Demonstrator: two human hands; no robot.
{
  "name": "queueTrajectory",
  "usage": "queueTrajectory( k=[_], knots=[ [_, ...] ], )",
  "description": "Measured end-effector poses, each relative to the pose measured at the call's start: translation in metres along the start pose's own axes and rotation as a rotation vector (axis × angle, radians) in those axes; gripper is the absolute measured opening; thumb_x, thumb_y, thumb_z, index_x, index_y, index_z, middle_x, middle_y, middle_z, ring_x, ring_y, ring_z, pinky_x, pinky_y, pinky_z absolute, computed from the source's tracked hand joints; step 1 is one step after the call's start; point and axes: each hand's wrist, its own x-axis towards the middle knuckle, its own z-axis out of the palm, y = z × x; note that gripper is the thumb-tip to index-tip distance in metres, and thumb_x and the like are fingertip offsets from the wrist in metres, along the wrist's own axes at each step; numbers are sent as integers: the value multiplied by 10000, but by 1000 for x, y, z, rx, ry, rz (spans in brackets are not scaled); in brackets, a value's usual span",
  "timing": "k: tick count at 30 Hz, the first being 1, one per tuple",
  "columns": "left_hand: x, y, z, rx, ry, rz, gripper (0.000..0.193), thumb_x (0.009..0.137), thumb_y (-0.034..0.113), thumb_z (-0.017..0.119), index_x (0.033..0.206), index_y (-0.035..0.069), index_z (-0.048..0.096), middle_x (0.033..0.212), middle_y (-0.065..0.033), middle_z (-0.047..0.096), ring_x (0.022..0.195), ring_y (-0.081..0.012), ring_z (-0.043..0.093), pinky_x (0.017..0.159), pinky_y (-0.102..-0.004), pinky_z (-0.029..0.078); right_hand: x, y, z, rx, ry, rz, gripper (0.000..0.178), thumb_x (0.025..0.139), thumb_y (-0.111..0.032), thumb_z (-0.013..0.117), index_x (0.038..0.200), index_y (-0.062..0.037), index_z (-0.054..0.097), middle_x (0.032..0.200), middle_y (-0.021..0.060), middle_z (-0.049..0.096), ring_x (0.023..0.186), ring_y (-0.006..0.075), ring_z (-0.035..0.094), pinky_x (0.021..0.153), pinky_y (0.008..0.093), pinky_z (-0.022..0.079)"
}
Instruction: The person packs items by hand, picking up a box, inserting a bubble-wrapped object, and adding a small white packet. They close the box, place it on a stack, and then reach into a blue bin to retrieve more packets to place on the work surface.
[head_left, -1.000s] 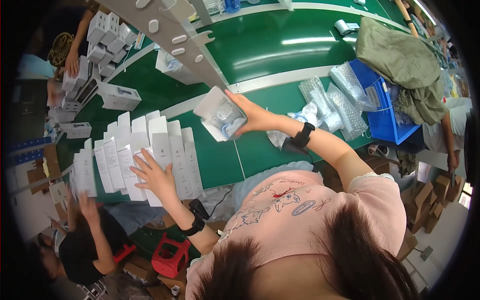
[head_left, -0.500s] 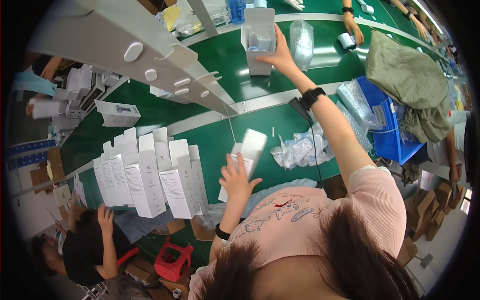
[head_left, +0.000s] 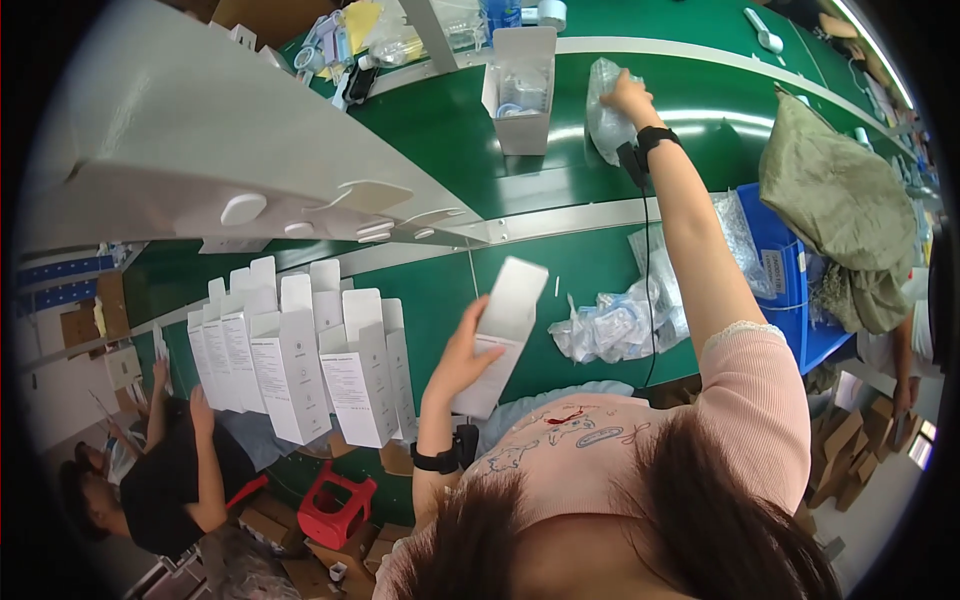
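Meanwhile, hands hold a white carton (head_left: pixel 498 335) and a clear bag (head_left: pixel 607 110).

Matt white cardboard carton (head_left: pixel 500 335), crinkly clear plastic bag (head_left: pixel 607 100), glossy green table (head_left: pixel 430 120), olive cloth (head_left: pixel 845 210)

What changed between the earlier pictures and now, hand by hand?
The right hand let go of the open white box, which now stands on the green belt, and moved right to a clear plastic bag. The left hand left the row of upright white boxes and took hold of a single white box. The row and the pile of bags stayed put.
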Motion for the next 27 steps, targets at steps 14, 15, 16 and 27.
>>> queueTrajectory(
  k=[14, 15, 16, 27],
  knots=[
    [14, 56, 29, 253, 550, 368, 617, 568, 108, 764, 1047, 54, 381, 1214, -190, 391, 1070, -366, 441, 870, -399, 388, -273, -6, -99, 1935, -265, -83, 590, 731, -60, 593, 1241, -80, 297, 1047, 109, 479, 926, 209, 512, 801, 332, 452],
    [12, 55, 36, 208, 586, 352, 614, 567, 105, 769, 1024, 55, 363, 1222, -199, 391, 1063, -367, 452, 868, -398, 391, -296, -18, -98, 1947, -75, -164, 534, 745, -53, 582, 1218, -99, 339, 1050, 95, 470, 933, 182, 498, 809, 310, 449],
    [9, 54, 42, 164, 625, 333, 612, 566, 101, 774, 1000, 55, 345, 1230, -208, 391, 1056, -368, 462, 866, -398, 393, -314, -30, -93, 1946, -60, -157, 534, 745, -53, 582, 1218, -99, 339, 1050, 95, 470, 933, 182, 498, 809, 310, 449],
    [-17, 35, 73, -105, 773, 390, 669, 607, 95, 778, 1028, 78, 259, 1225, -232, 377, 1064, -282, 447, 874, -351, 385, -394, -12, -50, 633, 391, -1084, 459, 694, -52, 658, 1117, -61, 479, 1170, 153, 397, 1073, 325, 406, 893, 374, 375]
  ],
)
